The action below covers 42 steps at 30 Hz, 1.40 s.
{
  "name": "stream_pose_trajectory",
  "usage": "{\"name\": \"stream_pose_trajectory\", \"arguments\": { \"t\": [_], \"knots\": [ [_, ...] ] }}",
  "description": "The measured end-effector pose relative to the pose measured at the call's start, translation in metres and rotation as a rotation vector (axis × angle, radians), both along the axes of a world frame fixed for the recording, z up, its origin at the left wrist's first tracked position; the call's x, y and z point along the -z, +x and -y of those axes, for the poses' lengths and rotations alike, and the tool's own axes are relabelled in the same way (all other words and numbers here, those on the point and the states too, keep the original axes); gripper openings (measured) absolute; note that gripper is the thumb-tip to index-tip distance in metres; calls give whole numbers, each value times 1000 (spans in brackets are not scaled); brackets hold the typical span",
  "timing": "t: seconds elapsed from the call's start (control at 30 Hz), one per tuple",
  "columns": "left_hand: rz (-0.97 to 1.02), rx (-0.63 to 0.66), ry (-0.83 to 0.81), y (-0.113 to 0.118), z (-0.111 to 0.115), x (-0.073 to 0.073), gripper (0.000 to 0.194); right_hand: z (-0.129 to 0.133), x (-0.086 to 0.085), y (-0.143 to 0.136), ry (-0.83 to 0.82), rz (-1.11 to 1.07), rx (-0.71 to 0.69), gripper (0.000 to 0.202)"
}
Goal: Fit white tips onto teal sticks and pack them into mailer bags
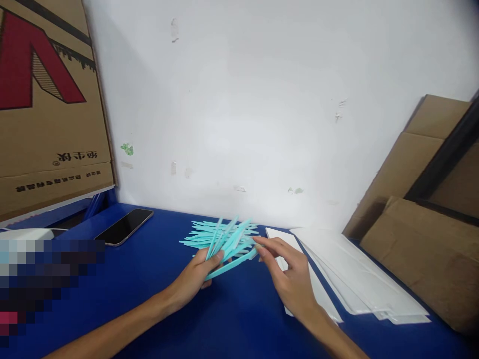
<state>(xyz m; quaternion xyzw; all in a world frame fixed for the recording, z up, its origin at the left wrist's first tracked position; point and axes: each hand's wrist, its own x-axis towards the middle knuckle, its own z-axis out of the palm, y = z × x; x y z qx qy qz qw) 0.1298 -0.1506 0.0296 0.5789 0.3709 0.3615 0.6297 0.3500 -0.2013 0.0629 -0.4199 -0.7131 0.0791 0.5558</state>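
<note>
My left hand (204, 269) is closed around a fanned bunch of thin turquoise sticks (231, 239), whose pointed ends stick up and to the right. One turquoise strip (234, 263) angles out below the bunch, and my right hand (290, 276) pinches its far end between thumb and forefinger. Behind the bunch, a loose pile of similar turquoise sticks (198, 233) lies on the blue table (157, 279). Part of that pile is hidden by the held sticks.
White flat sheets or bags (359, 269) lie at the right, partly behind my right hand. A phone (125, 227) rests at the left. Cardboard boxes stand at the left (56, 134) and right (419, 259). A white wall (243, 109) rises behind the table.
</note>
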Motion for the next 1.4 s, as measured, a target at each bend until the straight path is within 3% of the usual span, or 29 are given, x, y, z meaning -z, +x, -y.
{"name": "stream_pose_trajectory", "arguments": {
  "t": [0.1, 0.23, 0.5, 0.6, 0.67, 0.73, 0.83, 0.93, 1.03, 1.17, 1.4],
  "knots": [
    [-21, 119, -39, 4, 6, 0, 53, -3, 3, 1, 38, 45, 46, 22],
    [-8, 163, -99, 5, 11, -5, 56, -6, 4, 5, 116, 138, 104, 23],
    [-49, 283, -127, -2, 13, -12, 56, -6, 8, 6, 71, 138, 144, 18],
    [-78, 293, -87, 1, 17, -13, 60, -7, 7, 5, -40, -11, 171, 20],
    [-96, 320, -60, 3, 19, -13, 62, -9, 7, 4, -146, -131, 157, 39],
    [-100, 367, -42, 5, 21, -13, 61, -9, 8, 1, -270, -236, 73, 57],
    [-94, 413, -51, 6, 23, -10, 59, -6, 12, -7, -443, -336, -140, 59],
    [-132, 351, -83, 8, 27, -6, 61, 3, 12, -19, -511, -382, -258, 57],
    [-172, 209, 15, 11, 30, -4, 59, 12, 3, -35, -479, -424, -303, 59],
    [-67, 116, 196, 14, 30, -10, 47, 15, -18, -57, -395, -371, -379, 54],
    [106, -135, 241, 17, 24, -11, 30, 4, -46, -81, -378, -286, -387, 66]
  ]
}}
